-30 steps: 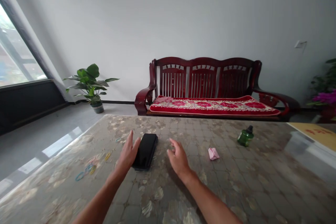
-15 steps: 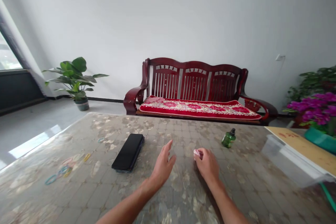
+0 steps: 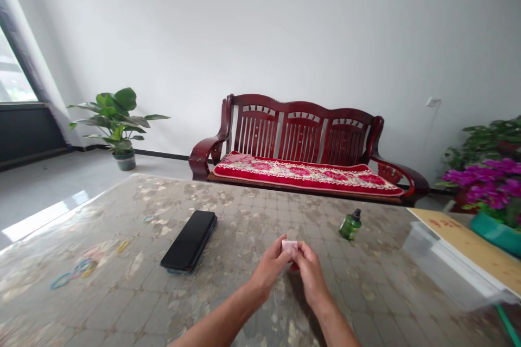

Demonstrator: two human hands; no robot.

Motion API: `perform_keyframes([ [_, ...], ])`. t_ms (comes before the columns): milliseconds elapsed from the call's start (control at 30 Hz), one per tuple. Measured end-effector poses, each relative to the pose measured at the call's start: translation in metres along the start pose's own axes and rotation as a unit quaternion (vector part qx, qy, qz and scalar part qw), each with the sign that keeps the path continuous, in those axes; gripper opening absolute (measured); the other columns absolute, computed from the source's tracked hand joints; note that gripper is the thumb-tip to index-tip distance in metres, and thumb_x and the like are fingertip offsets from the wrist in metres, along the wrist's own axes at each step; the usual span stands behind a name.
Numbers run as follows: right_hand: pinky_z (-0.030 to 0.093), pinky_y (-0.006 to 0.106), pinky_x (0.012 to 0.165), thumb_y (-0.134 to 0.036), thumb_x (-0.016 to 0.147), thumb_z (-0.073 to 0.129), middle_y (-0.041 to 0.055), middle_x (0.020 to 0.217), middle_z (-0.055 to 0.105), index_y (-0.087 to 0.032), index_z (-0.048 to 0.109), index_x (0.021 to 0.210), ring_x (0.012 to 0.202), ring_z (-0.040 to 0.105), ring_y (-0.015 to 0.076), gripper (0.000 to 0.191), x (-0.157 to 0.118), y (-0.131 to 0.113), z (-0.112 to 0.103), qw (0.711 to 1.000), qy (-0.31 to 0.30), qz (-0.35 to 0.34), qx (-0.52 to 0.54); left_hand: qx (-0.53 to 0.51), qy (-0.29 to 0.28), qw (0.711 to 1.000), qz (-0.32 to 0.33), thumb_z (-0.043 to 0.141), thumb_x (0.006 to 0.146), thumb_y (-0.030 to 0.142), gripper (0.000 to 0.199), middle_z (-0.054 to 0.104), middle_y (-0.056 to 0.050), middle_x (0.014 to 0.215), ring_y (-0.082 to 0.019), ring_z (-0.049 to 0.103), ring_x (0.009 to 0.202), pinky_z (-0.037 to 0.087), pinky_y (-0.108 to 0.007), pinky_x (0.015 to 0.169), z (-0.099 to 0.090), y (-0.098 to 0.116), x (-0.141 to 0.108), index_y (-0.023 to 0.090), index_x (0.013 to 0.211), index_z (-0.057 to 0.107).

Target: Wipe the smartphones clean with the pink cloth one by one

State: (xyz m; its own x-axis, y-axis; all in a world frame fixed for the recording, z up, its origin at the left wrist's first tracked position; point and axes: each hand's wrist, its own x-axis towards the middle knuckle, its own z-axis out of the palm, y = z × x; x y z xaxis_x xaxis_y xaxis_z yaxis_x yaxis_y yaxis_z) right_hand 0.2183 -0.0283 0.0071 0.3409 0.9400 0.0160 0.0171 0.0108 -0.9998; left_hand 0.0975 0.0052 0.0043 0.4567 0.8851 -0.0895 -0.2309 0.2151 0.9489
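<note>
From where I stand, the small pink, folded, soft-looking packet [image 3: 290,245] sits right between the person's two hands, at their fingertips, over the grey-brown patterned tabletop [image 3: 252,211]. Neither hand is nearer: the left hand [image 3: 268,267] pinches it from the left side, the right hand [image 3: 311,271] from the right, thumbs towards the middle. Whether its underside touches the table I can't tell.

The part I see looks longer from side to side, running across from one hand to the other, with a flat pale face towards the person; fingers cover the rest, so its full long axis, and any end it points with, stay unclear. The flat black rectangular slab [image 3: 190,239] lies well left, the green bottle with a black top [image 3: 350,226] off to the right.
</note>
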Motion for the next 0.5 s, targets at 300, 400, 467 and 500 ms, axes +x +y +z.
perform_keyframes([
  [300, 0.041, 0.026, 0.054, -0.064, 0.077, 0.065, 0.0018, 0.066, 0.064, -0.019, 0.064, 0.080, 0.062, 0.057, 0.0178, 0.045, -0.003, 0.011, 0.014, 0.999, -0.048, -0.001, 0.012, -0.057, 0.061, 0.996, -0.023, 0.080, 0.065, 0.052, 0.059, 0.064, 0.001, 0.063, -0.016, 0.059, 0.064, 0.046, -0.025, 0.063, -0.002, -0.018, 0.011, 0.011, 0.107, 0.071],
  [400, 0.046, 0.028, 0.060, -0.059, 0.075, 0.068, 0.0036, 0.070, 0.068, -0.018, 0.067, 0.083, 0.066, 0.062, 0.0201, 0.042, 0.005, 0.010, -0.001, 0.999, -0.032, -0.029, -0.018, -0.067, 0.067, 0.996, -0.003, 0.081, 0.067, 0.050, 0.051, 0.069, -0.001, 0.070, -0.015, 0.060, 0.065, 0.046, -0.024, 0.063, -0.006, -0.015, 0.014, 0.012, 0.100, 0.073],
  [467, 0.049, 0.031, 0.068, -0.056, 0.071, 0.070, 0.0055, 0.077, 0.070, -0.019, 0.069, 0.090, 0.073, 0.064, 0.0224, 0.042, 0.020, 0.009, -0.026, 0.994, 0.069, -0.068, -0.041, -0.104, 0.086, 0.991, 0.004, 0.082, 0.068, 0.048, 0.048, 0.074, -0.005, 0.084, -0.017, 0.065, 0.074, 0.049, -0.025, 0.068, -0.012, -0.011, 0.017, 0.014, 0.100, 0.073],
  [500, 0.050, 0.033, 0.072, -0.056, 0.070, 0.069, 0.0074, 0.085, 0.071, -0.018, 0.068, 0.096, 0.080, 0.065, 0.0236, 0.045, 0.029, 0.009, -0.044, 0.983, 0.147, -0.093, -0.049, -0.131, 0.100, 0.986, 0.005, 0.083, 0.069, 0.046, 0.046, 0.075, -0.007, 0.089, -0.019, 0.067, 0.080, 0.051, -0.025, 0.071, -0.016, -0.008, 0.018, 0.015, 0.101, 0.072],
])
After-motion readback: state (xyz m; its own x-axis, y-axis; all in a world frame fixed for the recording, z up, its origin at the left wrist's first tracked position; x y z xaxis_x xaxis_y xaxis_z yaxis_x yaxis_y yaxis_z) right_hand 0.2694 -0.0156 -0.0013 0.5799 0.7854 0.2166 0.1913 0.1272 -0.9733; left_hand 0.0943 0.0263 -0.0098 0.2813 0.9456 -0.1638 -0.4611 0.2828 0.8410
